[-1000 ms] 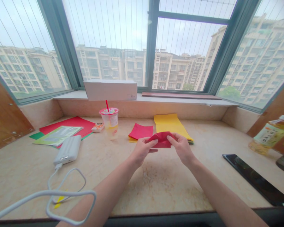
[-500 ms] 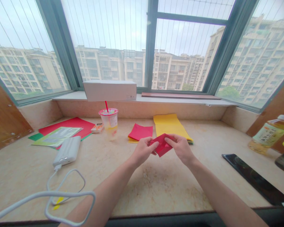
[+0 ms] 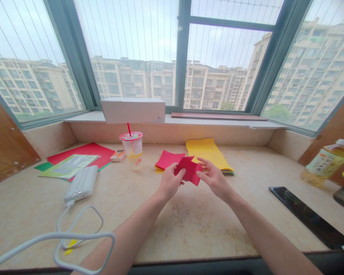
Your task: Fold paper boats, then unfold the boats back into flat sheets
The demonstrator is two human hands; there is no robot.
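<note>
A folded piece of red paper [image 3: 189,169] is held up a little above the marble counter [image 3: 189,221], turned like a diamond. My left hand [image 3: 169,183] pinches its left corner between thumb and fingers. My right hand [image 3: 215,178] is at its right edge, thumb and forefinger touching the paper, the other fingers spread. Behind them lie a pink-red square sheet [image 3: 168,159] on a yellow one and a stack of yellow paper [image 3: 208,152].
A plastic cup with a red straw [image 3: 132,146] stands left of the sheets. Farther left are red and green papers [image 3: 74,160], a white power bank [image 3: 81,183] and its looped cable [image 3: 74,236]. A phone [image 3: 309,217] and an oil bottle [image 3: 323,162] are on the right. A white box [image 3: 133,109] sits on the sill.
The red paper has been turned from a flat, wide shape into an upright diamond and shifted slightly left. My right fingers have loosened and spread.
</note>
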